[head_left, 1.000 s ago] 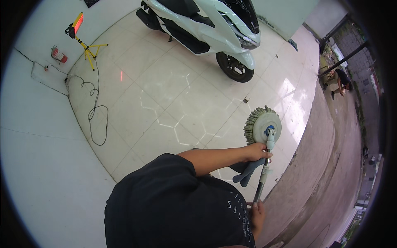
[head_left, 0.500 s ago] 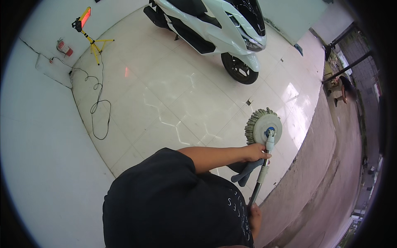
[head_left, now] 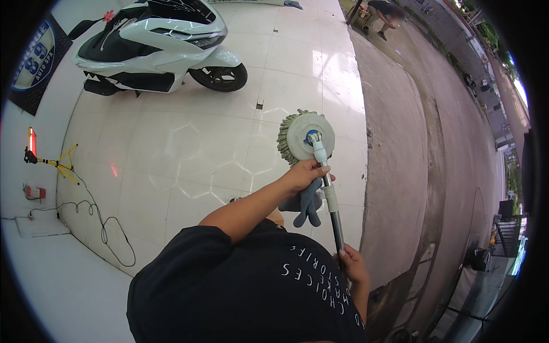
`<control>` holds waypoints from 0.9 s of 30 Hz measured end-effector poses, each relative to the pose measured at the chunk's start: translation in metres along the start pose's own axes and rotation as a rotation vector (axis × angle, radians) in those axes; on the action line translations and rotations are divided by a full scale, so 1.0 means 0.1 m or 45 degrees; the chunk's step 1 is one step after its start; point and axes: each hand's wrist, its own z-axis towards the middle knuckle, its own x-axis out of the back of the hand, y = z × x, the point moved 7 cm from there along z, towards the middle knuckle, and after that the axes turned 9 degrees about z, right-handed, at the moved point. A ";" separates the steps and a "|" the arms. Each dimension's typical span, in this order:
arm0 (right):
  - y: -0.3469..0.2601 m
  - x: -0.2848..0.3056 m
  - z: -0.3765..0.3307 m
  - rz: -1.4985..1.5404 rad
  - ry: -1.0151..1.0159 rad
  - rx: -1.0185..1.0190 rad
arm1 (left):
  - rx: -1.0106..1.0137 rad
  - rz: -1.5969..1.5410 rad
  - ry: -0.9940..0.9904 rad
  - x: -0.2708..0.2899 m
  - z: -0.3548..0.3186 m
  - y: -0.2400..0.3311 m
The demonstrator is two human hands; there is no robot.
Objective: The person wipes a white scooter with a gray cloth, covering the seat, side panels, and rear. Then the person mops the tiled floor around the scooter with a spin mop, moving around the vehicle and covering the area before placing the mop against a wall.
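Observation:
I hold a spin mop at a slant, its round pale head (head_left: 298, 136) raised at the far end with shaggy grey-green strands along the left side. Around the pole just below the blue-centred swivel joint, my left hand (head_left: 307, 174) is closed. Lower down, my right hand (head_left: 353, 264) grips the metal pole (head_left: 337, 224), beneath a white collar. A dark grey glove (head_left: 310, 206) hangs beside the pole, under my left hand; what holds it up is hidden.
A white scooter (head_left: 171, 54) stands at the far left on pale floor tiles. A red-lit lamp on a yellow tripod (head_left: 63, 164), its loose cable (head_left: 104, 231) and a fire extinguisher (head_left: 35, 192) are by the left wall. Rough concrete (head_left: 394, 171) borders the tiles; a person (head_left: 384, 16) sits far off.
My view has turned to the right, so the scooter and lamp appear further left and more concrete shows. Both hands still hold the mop, and my right hand is more visible.

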 end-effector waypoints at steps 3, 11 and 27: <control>0.03 0.12 -0.03 -0.218 0.124 0.138 | 0.042 -0.014 0.025 -0.04 0.01 -0.04; -0.39 0.74 0.55 -0.576 0.463 0.351 | -0.057 0.142 0.088 -0.08 0.79 -0.12; -2.09 3.76 1.89 0.069 0.284 -0.105 | 0.056 0.094 0.030 -1.69 4.71 0.11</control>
